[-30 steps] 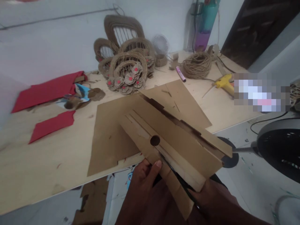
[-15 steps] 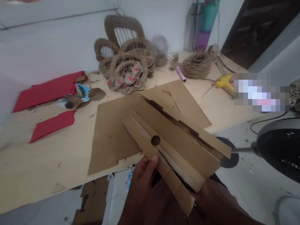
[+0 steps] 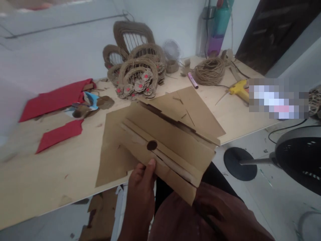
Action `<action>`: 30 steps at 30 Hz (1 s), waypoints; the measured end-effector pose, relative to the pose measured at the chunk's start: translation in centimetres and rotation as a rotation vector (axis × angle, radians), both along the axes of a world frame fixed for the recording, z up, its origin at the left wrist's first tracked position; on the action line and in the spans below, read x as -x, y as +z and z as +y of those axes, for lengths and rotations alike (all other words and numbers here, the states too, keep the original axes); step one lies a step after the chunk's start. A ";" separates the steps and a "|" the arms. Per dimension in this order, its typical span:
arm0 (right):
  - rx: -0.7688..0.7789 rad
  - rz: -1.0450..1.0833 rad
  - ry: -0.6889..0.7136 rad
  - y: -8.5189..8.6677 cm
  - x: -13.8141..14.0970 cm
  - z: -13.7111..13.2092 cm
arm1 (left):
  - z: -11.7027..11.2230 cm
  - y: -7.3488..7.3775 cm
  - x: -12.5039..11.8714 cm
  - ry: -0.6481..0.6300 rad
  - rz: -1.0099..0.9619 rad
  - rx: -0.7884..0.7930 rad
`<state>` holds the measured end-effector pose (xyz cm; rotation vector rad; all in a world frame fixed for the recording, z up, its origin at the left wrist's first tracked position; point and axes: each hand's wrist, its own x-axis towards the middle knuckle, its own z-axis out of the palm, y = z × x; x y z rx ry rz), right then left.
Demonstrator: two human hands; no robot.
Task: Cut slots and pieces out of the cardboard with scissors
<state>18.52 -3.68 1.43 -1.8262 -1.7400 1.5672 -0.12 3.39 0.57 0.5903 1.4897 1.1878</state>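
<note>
My left hand (image 3: 140, 190) grips a folded brown cardboard piece (image 3: 175, 140) at its near edge, with the thumb pressed just below a round hole (image 3: 151, 145). The piece is held tilted above the front edge of the wooden table (image 3: 50, 180). My right hand (image 3: 225, 217) is closed low at the right, under the piece's near corner. A thin dark tool that looks like scissors (image 3: 207, 221) runs through it, mostly hidden. A flat cardboard sheet (image 3: 112, 157) lies on the table under the held piece.
Woven jute baskets with paper flowers (image 3: 136, 72) stand at the back. Red paper (image 3: 57, 98) lies on the left. To the right are a twine coil (image 3: 210, 70), pink marker (image 3: 193, 80) and yellow glue gun (image 3: 239, 88). A floor fan (image 3: 298, 160) stands at the right.
The cardboard piece has swung left and away from my right hand. The dark blade that ran into its near edge is out of the cardboard, and my right hand has dropped lower.
</note>
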 end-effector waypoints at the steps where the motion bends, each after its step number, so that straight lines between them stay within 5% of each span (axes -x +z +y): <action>1: 0.000 0.037 0.005 -0.1 -0.7 -0.3 | 0.2 0.3 0.3 0.011 0.021 -0.009; 9: 0.207 0.284 -0.139 -1.9 -7.1 -4.6 | 0.0 1.0 1.0 -0.066 0.102 0.053; 17: 0.105 0.684 0.057 2.0 -3.4 0.3 | -1.4 0.5 0.2 -0.129 0.005 0.065; 22: 0.183 0.749 0.130 1.5 -2.4 2.1 | -1.7 0.9 0.1 -0.181 -0.001 0.040; 30: 0.148 0.488 0.119 0.0 -1.4 2.5 | -1.9 0.0 0.7 -0.221 0.037 0.020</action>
